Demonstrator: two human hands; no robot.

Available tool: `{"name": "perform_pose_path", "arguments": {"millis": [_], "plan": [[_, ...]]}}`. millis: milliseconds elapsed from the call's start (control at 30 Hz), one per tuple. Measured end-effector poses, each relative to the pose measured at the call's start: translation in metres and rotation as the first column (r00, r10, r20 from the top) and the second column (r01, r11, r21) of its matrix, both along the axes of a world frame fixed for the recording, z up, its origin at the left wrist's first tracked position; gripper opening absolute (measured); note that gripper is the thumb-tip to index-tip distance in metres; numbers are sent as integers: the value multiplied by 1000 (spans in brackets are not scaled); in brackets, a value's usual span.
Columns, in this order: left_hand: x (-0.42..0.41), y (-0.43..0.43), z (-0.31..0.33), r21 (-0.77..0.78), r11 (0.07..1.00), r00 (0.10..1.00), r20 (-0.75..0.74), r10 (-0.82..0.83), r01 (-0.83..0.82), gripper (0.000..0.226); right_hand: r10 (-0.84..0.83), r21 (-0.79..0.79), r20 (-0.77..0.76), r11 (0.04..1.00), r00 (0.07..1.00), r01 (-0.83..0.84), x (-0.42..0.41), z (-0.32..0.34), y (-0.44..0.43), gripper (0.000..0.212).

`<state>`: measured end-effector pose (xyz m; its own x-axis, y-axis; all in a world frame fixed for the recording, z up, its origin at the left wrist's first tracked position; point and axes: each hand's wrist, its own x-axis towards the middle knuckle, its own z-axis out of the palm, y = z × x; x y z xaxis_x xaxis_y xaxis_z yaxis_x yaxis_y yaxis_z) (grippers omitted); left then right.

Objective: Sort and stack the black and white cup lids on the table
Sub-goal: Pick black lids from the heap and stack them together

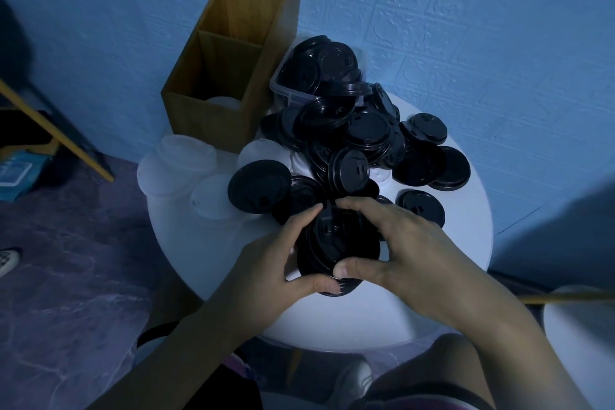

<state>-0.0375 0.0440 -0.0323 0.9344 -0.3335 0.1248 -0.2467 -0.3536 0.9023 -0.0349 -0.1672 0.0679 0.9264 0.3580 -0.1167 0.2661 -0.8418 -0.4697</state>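
Left hand (283,265), right hand (411,251) gripping one black lid stack (334,245), one wooden box (206,125)

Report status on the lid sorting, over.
Left hand and right hand both gripping a stack of black lids. Loose black lids piled right behind, white lids off left. Nothing on top of the stack.
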Motion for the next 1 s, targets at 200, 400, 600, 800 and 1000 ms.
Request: {"name": "perform_pose_path", "arguments": {"millis": [200, 400, 600, 800, 1000], "plan": [[-3, 0, 1, -32, 998, 998, -43, -49, 48, 85, -32, 77, -29, 996, 999, 34, -1, -6, -5, 82], [-5, -7, 10, -136, 986, 994, -60, 91, -98, 50, -35, 213, -23, 976, 999, 40, -5, -21, -8, 76], [-8, -28, 13, -195, 956, 973, -118, 197, -218, 40, -189, 528, -7, 833, 982, 164, -22, -53, -9, 79], [-17, -40, 15, -209, 949, 971, -86, 224, -237, 41, -266, 698, -110, 666, 958, 265, -39, -72, -13, 85], [-18, -48, 14, -268, 920, 958, -75, 277, -287, 38, -280, 741, -153, 601, 948, 297, -42, -76, -10, 90]]}}
